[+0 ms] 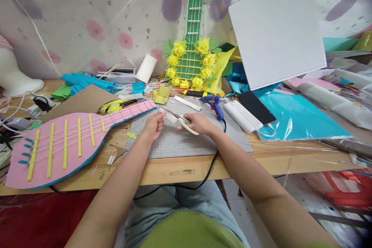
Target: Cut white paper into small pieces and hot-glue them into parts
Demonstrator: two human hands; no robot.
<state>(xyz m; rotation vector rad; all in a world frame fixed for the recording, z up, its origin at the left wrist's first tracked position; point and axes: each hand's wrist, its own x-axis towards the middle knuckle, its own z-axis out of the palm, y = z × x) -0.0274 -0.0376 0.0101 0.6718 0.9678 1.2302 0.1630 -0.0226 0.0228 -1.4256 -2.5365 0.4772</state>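
Over the grey cutting mat (174, 145), my right hand (200, 123) is closed around the pale handles of a pair of scissors (190, 128). Their blades are parted and point left toward my left hand (154, 126). The fingers of that hand are pinched together on a small white piece of what looks like paper (171, 117), which lies at the blades. A white strip (187, 103) rests on the mat just beyond. To the left lies a pink paper lute (66, 139) with yellow bars and strings, its neck tip near my left hand.
A blue glue gun (214, 106) stands right of the scissors, its black cord running over the table edge. Beside it are a white power bank (242, 116) and a black phone (255, 110). Behind leans a green instrument (193, 27) with yellow flowers, and a white board (279, 31).
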